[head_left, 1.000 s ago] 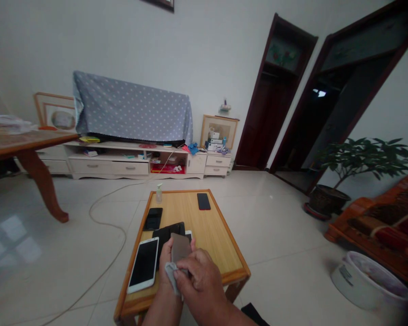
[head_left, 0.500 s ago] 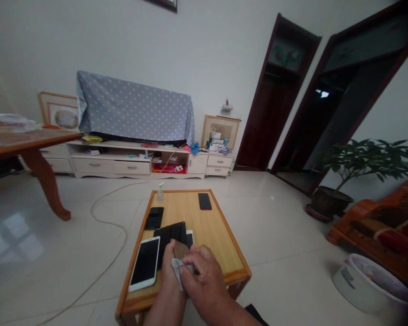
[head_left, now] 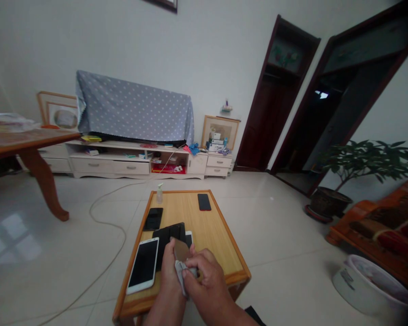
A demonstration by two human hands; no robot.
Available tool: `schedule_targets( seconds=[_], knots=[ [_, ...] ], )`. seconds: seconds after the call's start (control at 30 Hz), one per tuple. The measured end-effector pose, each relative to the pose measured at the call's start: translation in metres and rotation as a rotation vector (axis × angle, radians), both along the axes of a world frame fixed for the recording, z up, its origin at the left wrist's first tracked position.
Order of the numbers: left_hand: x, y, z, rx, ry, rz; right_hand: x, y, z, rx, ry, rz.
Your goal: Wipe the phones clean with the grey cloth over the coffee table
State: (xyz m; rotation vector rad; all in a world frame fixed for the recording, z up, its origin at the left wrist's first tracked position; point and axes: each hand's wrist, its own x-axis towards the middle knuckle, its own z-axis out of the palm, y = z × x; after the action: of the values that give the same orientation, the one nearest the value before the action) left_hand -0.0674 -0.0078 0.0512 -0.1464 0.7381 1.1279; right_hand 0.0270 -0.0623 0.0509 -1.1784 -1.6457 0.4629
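My left hand (head_left: 170, 274) is closed around a brownish phone (head_left: 181, 249), held over the near end of the small wooden table (head_left: 204, 215). A light grey cloth (head_left: 181, 270) is pinched in my right hand (head_left: 206, 276) and pressed against the phone's lower part, which the fingers hide. Just left of my hands lies a white phone (head_left: 143, 265) with a dark screen. Behind them is a black folding case (head_left: 168, 235), partly covering another white-edged phone (head_left: 189, 238). A black phone (head_left: 153, 219) rests farther up the left side.
Near the table's far edge stand a clear pump bottle (head_left: 159, 194) and a dark phone with a red edge (head_left: 204, 202). A cable (head_left: 122, 235) runs over the floor on the left. At right are a white tub (head_left: 370, 283) and a potted plant (head_left: 331, 201).
My right hand and the cloth have slid slightly down the phone, so more of its brown surface shows. My left hand still grips it; the things on the table stay put.
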Motion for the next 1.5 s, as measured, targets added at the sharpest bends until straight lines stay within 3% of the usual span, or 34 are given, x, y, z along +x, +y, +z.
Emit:
schedule_targets(
  seconds=[0.13,0.33,0.47,0.67,0.93,1.17,1.37,1.5],
  knots=[
    [-0.001,0.000,-0.001,0.070,0.057,0.000,0.003,-0.001,-0.006,-0.050,0.053,0.053],
    [-0.005,0.005,-0.014,0.139,0.109,-0.014,0.008,-0.008,-0.022,-0.116,0.062,0.033],
    [-0.001,0.001,-0.017,0.228,0.161,-0.017,0.000,0.001,-0.016,-0.105,0.061,0.022],
    [0.007,-0.001,-0.004,0.326,0.322,0.089,-0.004,0.017,0.003,-0.260,0.247,-0.075],
    [-0.009,0.009,-0.012,0.360,0.609,-0.008,-0.005,-0.009,-0.023,-0.334,0.225,-0.049],
    [0.000,0.000,0.006,0.438,0.788,0.157,-0.012,0.002,0.003,-0.518,0.487,-0.036],
    [-0.008,0.006,0.000,0.380,0.856,0.227,-0.009,-0.011,-0.015,-0.497,0.387,-0.080],
    [-0.005,0.004,-0.002,0.404,0.867,0.203,-0.014,-0.005,-0.004,-0.522,0.495,-0.055]
  ],
)
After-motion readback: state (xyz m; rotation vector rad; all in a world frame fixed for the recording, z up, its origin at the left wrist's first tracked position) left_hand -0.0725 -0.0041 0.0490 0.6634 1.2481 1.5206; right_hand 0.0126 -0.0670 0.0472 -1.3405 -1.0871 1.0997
